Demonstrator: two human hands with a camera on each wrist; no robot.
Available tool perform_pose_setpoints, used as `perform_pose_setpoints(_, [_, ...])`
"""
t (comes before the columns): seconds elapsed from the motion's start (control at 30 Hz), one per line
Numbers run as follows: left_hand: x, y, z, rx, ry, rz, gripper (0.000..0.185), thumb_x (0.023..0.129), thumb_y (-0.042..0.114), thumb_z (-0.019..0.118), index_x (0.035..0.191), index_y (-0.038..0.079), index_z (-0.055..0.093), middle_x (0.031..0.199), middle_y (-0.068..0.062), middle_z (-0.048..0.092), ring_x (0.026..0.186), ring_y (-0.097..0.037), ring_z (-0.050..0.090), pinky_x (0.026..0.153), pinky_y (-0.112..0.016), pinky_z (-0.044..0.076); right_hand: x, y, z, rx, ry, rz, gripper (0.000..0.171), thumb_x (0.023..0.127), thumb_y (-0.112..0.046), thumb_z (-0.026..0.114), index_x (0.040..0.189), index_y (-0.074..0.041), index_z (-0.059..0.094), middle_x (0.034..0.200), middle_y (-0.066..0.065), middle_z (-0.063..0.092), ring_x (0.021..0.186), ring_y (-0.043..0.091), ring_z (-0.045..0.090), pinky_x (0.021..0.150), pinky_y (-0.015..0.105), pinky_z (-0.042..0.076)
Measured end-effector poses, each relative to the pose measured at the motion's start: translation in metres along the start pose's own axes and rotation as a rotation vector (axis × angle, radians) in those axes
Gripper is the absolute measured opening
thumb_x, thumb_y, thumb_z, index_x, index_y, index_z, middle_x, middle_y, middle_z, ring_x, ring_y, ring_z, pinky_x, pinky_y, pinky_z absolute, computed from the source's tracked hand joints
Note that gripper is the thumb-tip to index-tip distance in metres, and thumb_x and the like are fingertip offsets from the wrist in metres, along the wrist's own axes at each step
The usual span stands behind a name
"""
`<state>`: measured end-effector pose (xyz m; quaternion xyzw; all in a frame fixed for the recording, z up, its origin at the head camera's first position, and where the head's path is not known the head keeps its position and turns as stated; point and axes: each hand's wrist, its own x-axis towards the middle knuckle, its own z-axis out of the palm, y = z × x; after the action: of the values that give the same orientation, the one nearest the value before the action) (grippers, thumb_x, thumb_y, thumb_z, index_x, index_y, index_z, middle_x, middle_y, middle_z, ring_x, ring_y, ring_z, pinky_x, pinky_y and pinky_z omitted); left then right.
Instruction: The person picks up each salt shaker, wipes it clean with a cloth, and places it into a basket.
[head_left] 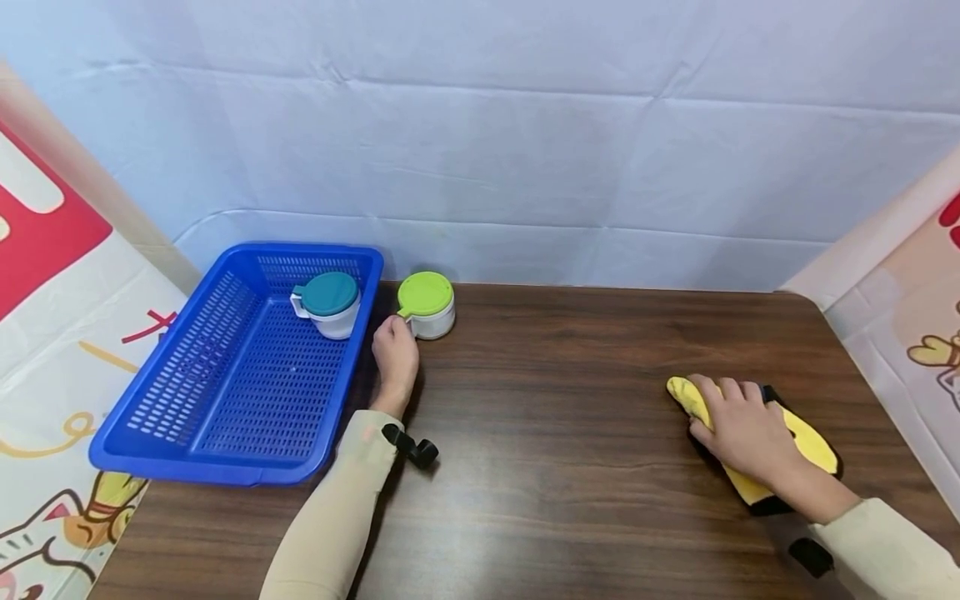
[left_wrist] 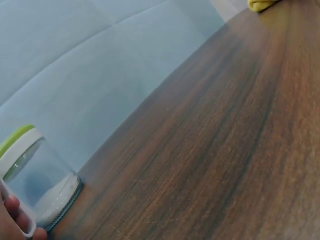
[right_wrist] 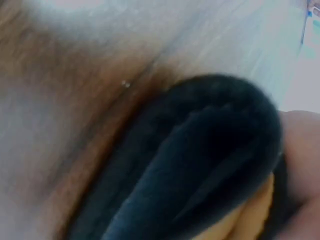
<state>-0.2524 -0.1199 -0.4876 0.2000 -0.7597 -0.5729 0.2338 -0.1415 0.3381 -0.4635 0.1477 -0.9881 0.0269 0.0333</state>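
My left hand (head_left: pixel 395 360) grips the handle of a seasoning jar (head_left: pixel 433 323) with a lime-green lid, just right of the blue basket. In the left wrist view, fingers (left_wrist: pixel 12 205) curl through the handle of that clear jar (left_wrist: pixel 52 187), which has white contents low inside and stands on the table. Far to the right, my right hand (head_left: pixel 746 429) holds a folded yellow cloth (head_left: pixel 813 442) with black edging against the tabletop, thumb at its left side. The cloth's dark folded edge (right_wrist: pixel 215 130) fills much of the right wrist view, blurred.
A blue plastic basket (head_left: pixel 348 396) with slotted walls stands on the left. Inside it, near the back right corner, is a similar jar (head_left: pixel 332 300) with a teal lid. The brown wooden table (head_left: pixel 555 417) ends at a pale hanging sheet (head_left: pixel 525 167) behind.
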Motion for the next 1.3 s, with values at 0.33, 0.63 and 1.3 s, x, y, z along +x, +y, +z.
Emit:
perform_pose_setpoints(0.33, [0.003,-0.002,0.003,-0.077,0.012,-0.039,0.031,0.093,0.014,0.043,0.063,0.012,0.036,0.068,-0.004,0.03,0.069,-0.025,0.029,0.063,-0.032,0.024,0.001,0.006,-0.001,0.001,0.104,-0.058,0.055,0.084,-0.015,0.074,0.132,-0.001,0.052,0.098,0.024,0.063,0.091,0.046,0.06,0.057,0.054,0.048])
perform_pose_setpoints(0.63, [0.006,0.0,0.004,-0.185,0.076,-0.049,0.03,0.093,0.012,0.045,0.063,0.012,0.039,0.069,-0.004,0.037,0.071,-0.023,0.035,0.064,-0.029,0.027,0.003,0.013,0.002,0.026,0.156,-0.062,0.049,0.083,-0.018,0.073,0.127,-0.004,0.054,0.089,0.016,0.064,0.08,0.039,0.061,0.047,0.043,0.042])
perform_pose_setpoints(1.3, [-0.007,0.026,0.011,-0.365,0.024,-0.058,0.036,0.096,0.013,0.042,0.061,0.013,0.039,0.063,0.004,0.033,0.064,-0.014,0.034,0.062,-0.026,0.029,0.011,0.01,-0.006,0.127,0.156,0.011,0.043,0.088,-0.017,0.068,0.127,-0.007,0.055,0.075,0.001,0.056,0.059,0.014,0.041,0.044,0.031,0.029])
